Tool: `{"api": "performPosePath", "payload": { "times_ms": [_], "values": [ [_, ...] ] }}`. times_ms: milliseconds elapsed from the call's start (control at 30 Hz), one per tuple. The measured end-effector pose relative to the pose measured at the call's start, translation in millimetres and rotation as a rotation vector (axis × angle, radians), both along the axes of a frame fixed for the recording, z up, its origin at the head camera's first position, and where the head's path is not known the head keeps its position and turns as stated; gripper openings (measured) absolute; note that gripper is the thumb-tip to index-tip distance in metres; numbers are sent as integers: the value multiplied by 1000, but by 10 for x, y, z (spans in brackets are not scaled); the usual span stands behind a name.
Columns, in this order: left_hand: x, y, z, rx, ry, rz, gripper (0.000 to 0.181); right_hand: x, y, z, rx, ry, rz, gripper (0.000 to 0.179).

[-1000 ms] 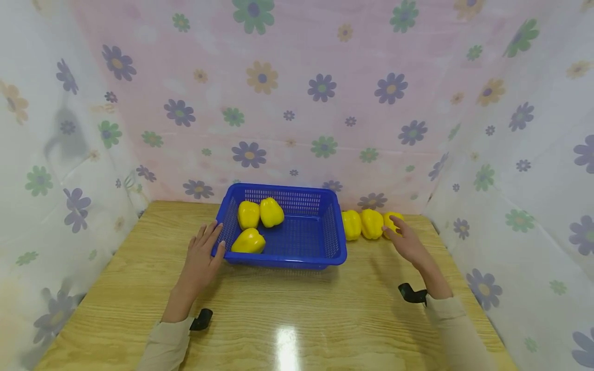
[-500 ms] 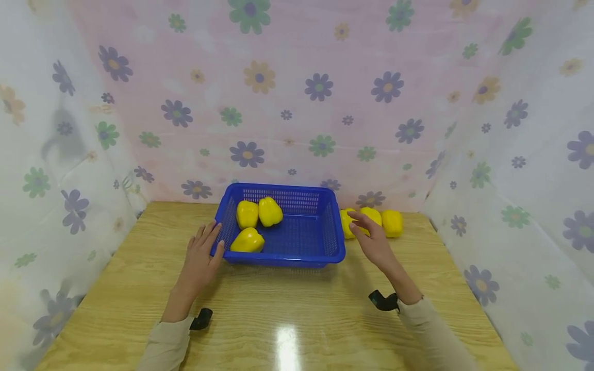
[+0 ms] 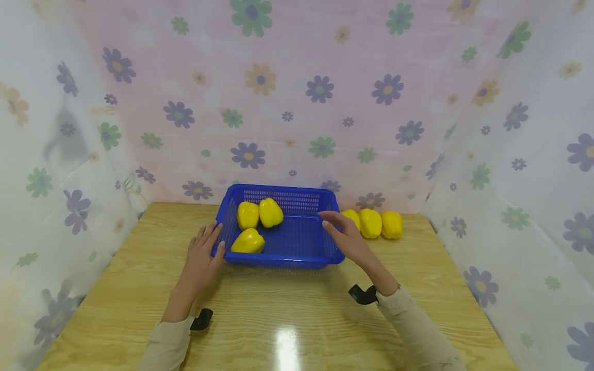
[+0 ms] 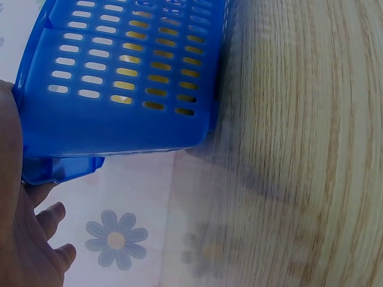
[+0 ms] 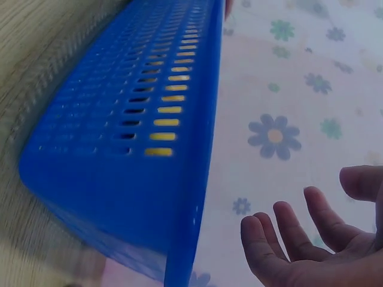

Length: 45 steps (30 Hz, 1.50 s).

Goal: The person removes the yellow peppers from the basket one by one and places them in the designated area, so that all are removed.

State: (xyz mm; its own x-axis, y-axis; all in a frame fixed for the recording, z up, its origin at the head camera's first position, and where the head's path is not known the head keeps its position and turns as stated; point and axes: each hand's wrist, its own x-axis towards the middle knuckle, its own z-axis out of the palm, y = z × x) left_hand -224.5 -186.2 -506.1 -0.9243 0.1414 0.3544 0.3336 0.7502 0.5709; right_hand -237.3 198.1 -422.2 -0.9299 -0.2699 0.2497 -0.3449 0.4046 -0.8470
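A blue perforated plastic basket (image 3: 287,260) stands on the table with three yellow bell peppers inside: one at the back left (image 3: 248,215), a second beside it (image 3: 271,212) and a third near the front left (image 3: 248,241). My left hand (image 3: 199,257) rests at the basket's left rim, fingers loosely spread. Over the right rim hovers my right hand (image 3: 350,239), its fingers loosely bent and holding nothing; in the right wrist view that hand (image 5: 317,245) shows apart from the basket wall.
Three more yellow bell peppers line up right of the basket: one partly behind my right hand (image 3: 353,219), a middle one (image 3: 370,223) and an outer one (image 3: 392,225). A flowered cloth (image 3: 287,139) hangs behind the wooden table (image 3: 260,309).
My right hand has moved left, from over the outermost pepper across the row to the basket's right rim. My left hand, the basket and the peppers stay in place.
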Motion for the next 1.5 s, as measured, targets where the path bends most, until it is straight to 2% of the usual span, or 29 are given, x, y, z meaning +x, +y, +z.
{"api": "performPosePath", "payload": {
  "times_ms": [133, 333, 533, 700, 833, 1033, 1333, 1500],
  "values": [
    [-4, 10, 7, -5, 3, 2, 55, -26, -112, 28, 20, -15, 74, 38],
    [0, 15, 12, -9, 9, 6, 55, -127, -233, 90, 103, 41, 144, 37],
    [3, 5, 12, -8, 3, 10, 55, -288, -341, 227, 158, 38, 165, 43],
    [-8, 4, 11, -13, 8, 11, 55, -464, -401, 277, 199, 17, 135, 44],
    [-13, 4, -10, -15, 7, 12, 55, -631, -415, 256, 220, -7, 106, 45],
    [-4, 0, -12, -14, -5, 13, 55, -828, -446, 215, 260, -65, 105, 51],
    [-11, -8, -8, -18, 11, 17, 55, -1145, -620, 90, 400, -130, 209, 48],
    [-7, -2, -14, -18, 11, 16, 55, -1274, -707, -4, 427, -162, 236, 51]
  ]
}}
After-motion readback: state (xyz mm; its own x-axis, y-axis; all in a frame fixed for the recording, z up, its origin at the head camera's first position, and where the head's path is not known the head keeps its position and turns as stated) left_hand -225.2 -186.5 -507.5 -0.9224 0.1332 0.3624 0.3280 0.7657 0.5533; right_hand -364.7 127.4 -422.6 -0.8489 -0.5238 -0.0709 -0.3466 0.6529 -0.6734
